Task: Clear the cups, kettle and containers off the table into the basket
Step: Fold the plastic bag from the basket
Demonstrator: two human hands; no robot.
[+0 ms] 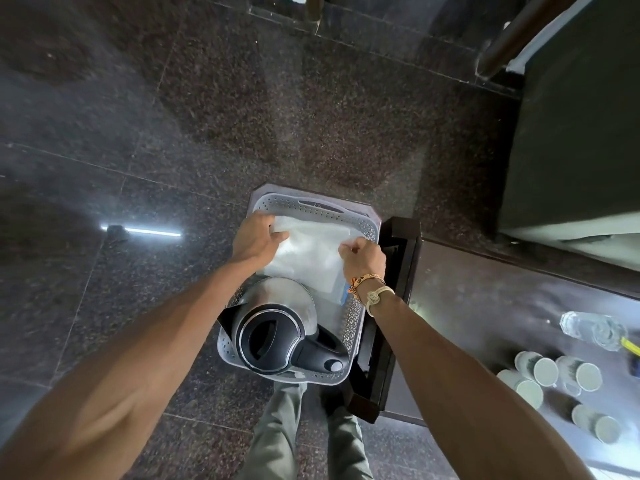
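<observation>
A grey perforated basket (304, 204) stands on the dark floor beside the table. A steel kettle (280, 323) with a black lid and handle lies in its near half. In the far half lies a clear plastic container (311, 251). My left hand (258, 237) grips the container's left edge and my right hand (363, 256) pinches its right edge. On the dark table (485, 306) at the right lie several white paper cups (543, 370) on their sides, next to clear glasses (592, 329).
A dark wooden frame (384, 323) sits between the basket and the table. A large dark cabinet (575, 116) rises at the upper right. My trouser legs (284, 434) stand just below the basket. Polished dark stone floor spreads to the left.
</observation>
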